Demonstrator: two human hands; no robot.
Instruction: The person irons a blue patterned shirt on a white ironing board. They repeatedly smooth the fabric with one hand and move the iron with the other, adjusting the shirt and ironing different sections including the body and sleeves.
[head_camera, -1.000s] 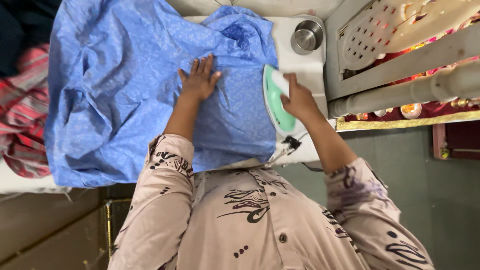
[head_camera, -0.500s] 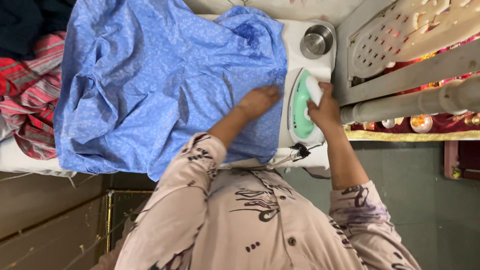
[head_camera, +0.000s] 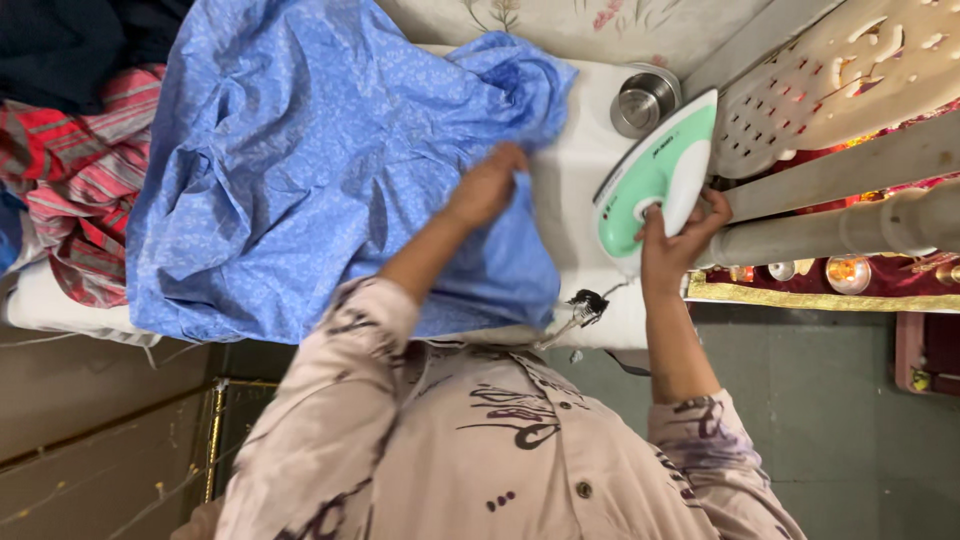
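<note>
From the head camera, the iron (head_camera: 655, 180) is mint green on its body with a white handle and white edging, smooth hard plastic, shaped like a teardrop. Its long axis runs on a slant, the narrow nose toward the upper right near the steel cup (head_camera: 643, 100), the blunt heel toward the lower left. It is lifted and tilted above the white padded board (head_camera: 575, 190), just right of the blue cloth (head_camera: 300, 170). A dark cord (head_camera: 585, 305) lies on the board below the iron.

The right hand (head_camera: 672, 240) is closed around the white handle, fingers wrapped over it and thumb beneath. The left hand (head_camera: 488, 185) is pinched shut on the right edge of the blue cloth, gathering a fold.

The blue cloth is thin, finely speckled cotton-like fabric, heavily creased, spread left of the iron and hanging over the board's near edge. Left of the cloth lies a red striped garment (head_camera: 70, 190). Right of the iron stands a cream perforated plastic chair (head_camera: 830, 80).
</note>
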